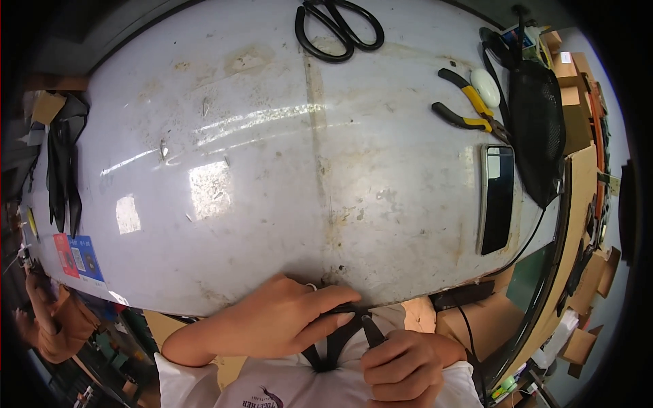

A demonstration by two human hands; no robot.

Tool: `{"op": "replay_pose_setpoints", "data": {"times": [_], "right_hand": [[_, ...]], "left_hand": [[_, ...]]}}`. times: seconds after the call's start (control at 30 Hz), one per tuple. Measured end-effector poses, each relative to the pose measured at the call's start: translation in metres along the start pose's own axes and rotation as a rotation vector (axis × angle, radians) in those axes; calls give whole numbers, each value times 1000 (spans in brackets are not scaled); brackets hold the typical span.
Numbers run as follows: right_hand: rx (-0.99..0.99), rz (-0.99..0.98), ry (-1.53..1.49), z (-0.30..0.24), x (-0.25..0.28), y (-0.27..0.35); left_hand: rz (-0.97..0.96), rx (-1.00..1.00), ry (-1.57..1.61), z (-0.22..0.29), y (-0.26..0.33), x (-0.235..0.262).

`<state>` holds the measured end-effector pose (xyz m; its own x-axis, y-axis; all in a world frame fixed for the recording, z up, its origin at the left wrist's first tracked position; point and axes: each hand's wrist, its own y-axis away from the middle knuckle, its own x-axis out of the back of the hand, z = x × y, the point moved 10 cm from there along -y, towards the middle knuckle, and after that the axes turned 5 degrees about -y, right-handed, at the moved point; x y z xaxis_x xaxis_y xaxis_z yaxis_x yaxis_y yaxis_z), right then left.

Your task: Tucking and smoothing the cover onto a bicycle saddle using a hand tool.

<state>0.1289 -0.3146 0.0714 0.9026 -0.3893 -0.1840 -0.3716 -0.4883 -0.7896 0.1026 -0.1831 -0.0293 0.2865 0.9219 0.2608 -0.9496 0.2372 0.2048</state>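
Your left hand [282,316] seems to pinch the black strap [338,343], which runs from its fingertips down toward you, nearer it than your right hand [403,367], curled around a dark tapered piece [372,332] slanting up-left.

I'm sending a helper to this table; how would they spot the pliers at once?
On the whitish table, find the black mesh item at its right. The pliers lie left of it. Unlike the white oval object beside them, they have spread yellow-and-black handles.
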Motion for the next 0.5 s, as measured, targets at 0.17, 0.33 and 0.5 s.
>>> {"op": "replay_pose_setpoints", "data": {"times": [0.17, 0.33, 0.5], "right_hand": [[3, -102, 60, 10, -8, -1], [-332, 146, -434, 51, 30, 7], [-75, 332, -258, 21, 25, 29]], "left_hand": [[-19, 27, 8, 0, 1, 2], [-33, 13, 36, -1, 1, 3], [-13, 24, 34, -1, 4, 7]]}}
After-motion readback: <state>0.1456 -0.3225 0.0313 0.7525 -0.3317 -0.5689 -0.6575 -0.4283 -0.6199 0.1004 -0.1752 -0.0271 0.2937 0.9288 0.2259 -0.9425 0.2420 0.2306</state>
